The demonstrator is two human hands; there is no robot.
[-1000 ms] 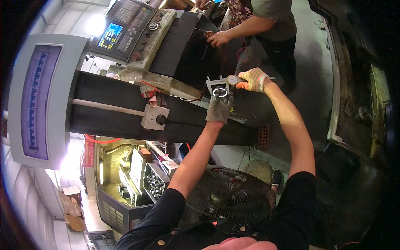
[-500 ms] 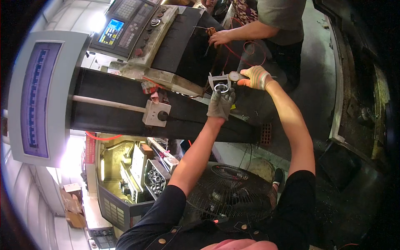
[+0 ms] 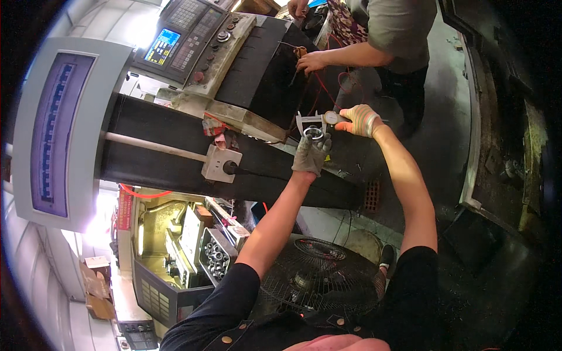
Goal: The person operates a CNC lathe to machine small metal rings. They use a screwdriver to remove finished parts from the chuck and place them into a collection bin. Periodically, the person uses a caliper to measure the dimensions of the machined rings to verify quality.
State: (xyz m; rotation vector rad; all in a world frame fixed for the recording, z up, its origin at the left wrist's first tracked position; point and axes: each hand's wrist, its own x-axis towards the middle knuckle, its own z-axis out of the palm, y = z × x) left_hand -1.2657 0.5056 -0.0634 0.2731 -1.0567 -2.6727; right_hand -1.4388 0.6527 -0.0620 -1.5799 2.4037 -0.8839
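In the middle of the view my left hand [image 3: 310, 157], in a grey work glove, grips a shiny metal ring [image 3: 314, 134] between its fingers, with the ring's opening facing up. My right hand [image 3: 358, 120], in a striped orange and yellow glove, is closed round a dial caliper [image 3: 331, 118]. The caliper's jaws stretch leftward from its round dial and lie at the ring, one on each side of it. Whether both jaws touch the metal is too small to tell.
A co-worker's hand [image 3: 311, 61] holds a cable beyond my hands. Left stand a machine control panel [image 3: 186, 41] and a dark post with a socket box [image 3: 221, 164]. Below are a large black fan [image 3: 319, 275] and a bin of metal rings [image 3: 215, 257].
Both my hands, with ring and caliper, sit slightly lower in the picture. The whole view has shifted a little. My grip looks the same.
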